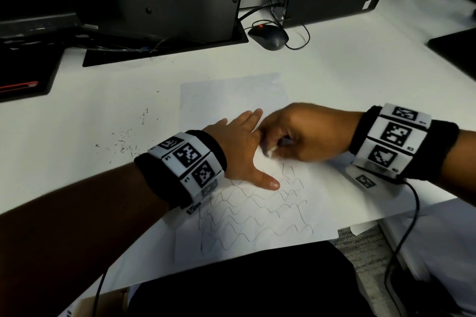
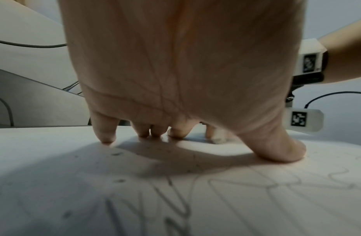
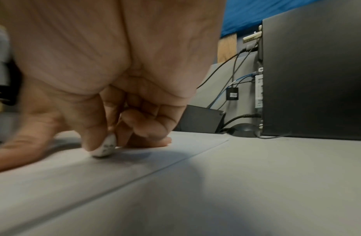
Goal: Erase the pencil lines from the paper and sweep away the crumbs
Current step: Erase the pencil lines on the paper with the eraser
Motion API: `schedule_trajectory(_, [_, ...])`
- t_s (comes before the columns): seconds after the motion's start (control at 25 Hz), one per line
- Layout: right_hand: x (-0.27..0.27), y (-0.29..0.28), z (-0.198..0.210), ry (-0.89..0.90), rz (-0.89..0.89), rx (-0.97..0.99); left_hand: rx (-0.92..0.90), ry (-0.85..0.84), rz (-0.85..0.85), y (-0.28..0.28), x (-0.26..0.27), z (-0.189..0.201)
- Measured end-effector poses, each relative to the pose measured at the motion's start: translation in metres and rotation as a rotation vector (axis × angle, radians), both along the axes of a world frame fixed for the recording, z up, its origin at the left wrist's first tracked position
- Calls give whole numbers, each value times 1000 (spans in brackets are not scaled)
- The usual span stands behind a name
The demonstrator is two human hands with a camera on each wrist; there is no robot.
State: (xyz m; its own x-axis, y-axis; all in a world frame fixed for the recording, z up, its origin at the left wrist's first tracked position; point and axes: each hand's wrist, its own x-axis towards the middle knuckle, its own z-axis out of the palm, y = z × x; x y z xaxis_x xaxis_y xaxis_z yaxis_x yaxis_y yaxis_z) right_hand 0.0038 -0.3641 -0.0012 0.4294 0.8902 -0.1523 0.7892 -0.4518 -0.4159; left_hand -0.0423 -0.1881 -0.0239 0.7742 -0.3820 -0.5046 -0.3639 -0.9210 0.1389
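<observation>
Two hands on the paper. I see my left hand flat, fingers straight, pinning it. Right hand pinches the eraser, tip on the sheet; only the right wrist view shows it clearly, head view blurs it. Pencil lines at 6 o'clock; crumbs at 9 o'clock.

white paper, grey wavy pencil lines

a white sheet of paper lies flat, wavy pencil lines (grey) covering its near half.
</observation>
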Motion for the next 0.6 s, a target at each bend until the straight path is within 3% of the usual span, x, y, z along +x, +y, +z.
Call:
schedule_trajectory(0.12, [6,-1,-1,-82,-73,19,4,-1,-2,0,-1,0])
schedule_trajectory(0.24, [-10,-1,-1,55,54,-4,11,5,-7,0,-1,1])
schedule_trajectory(0.44, [4,-8,1,-51,-77,40,27,4,-2,-2,-1,2])
schedule_trajectory(0.6, [-8,-10,2,77,8,22,36,13,-1,-1,-1,3])
